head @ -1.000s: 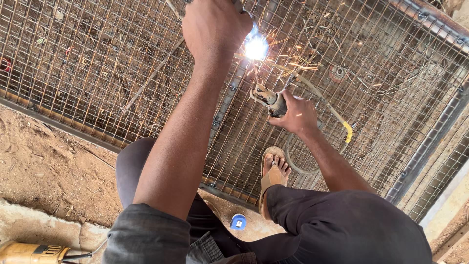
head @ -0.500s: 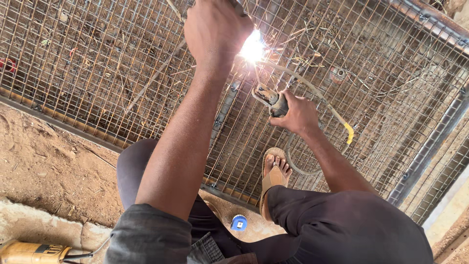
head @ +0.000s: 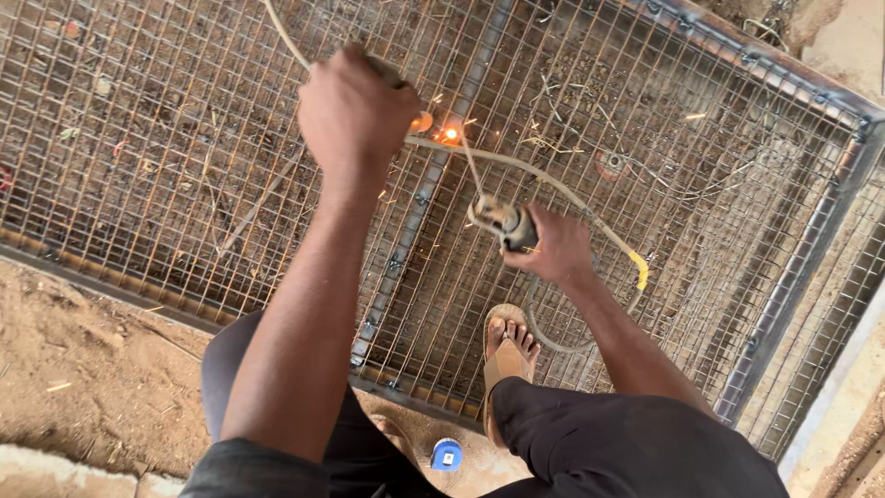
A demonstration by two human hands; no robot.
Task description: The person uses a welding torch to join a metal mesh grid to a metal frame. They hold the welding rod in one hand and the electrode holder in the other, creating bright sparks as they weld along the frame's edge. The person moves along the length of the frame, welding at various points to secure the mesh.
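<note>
The wire mesh panel (head: 184,166) is bare grey metal, dull and rust-flecked, its frame bar (head: 793,277) a smoother, faintly shiny steel. Beside the panel's near edge the ground (head: 92,369) is rough, dry brown earth. Over the mesh, the cable (head: 553,180) has a matt, grimy rubber sheath; the sandal (head: 505,355) looks worn tan leather

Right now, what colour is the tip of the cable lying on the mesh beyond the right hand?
Yellow: the cable tip on the wire mesh panel, seen in the head view.
</note>
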